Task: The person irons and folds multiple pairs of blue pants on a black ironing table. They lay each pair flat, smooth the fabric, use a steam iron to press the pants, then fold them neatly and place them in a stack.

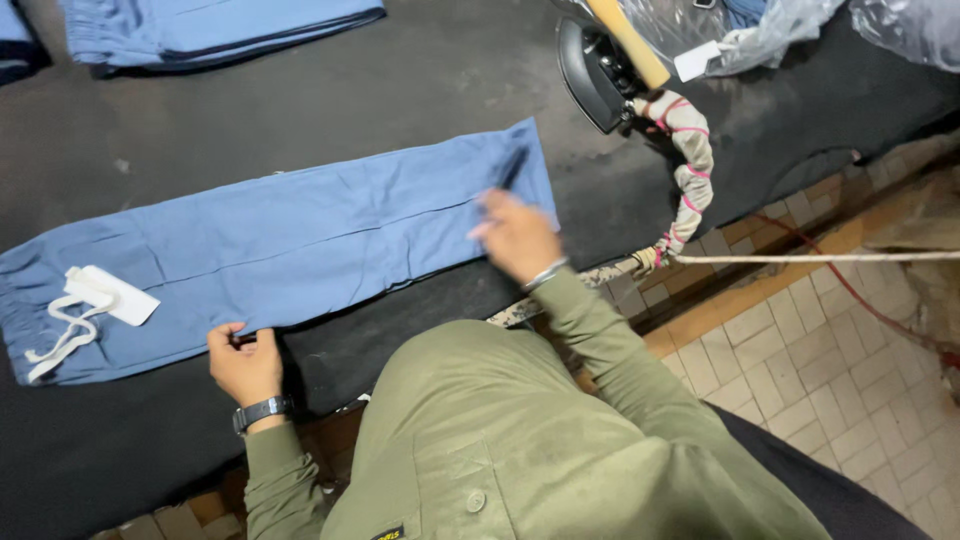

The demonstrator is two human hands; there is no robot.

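A pair of blue trousers (290, 240) lies flat and folded lengthwise on a dark padded table (330, 90). A white tag and drawstring (95, 300) sit at its left waistband end. My left hand (243, 362), with a dark wristwatch, pinches the near edge of the trousers around the middle. My right hand (515, 238), blurred with a metal bangle on the wrist, rests fingers-down on the right leg end of the trousers.
A heavy iron (598, 72) with a wooden handle stands on end at the back right, its cloth-wrapped cord (692, 170) trailing down over the table edge. Folded blue garments (200, 30) lie at the back left. Plastic bags (800, 25) sit top right. Tiled floor (830, 370) lies right.
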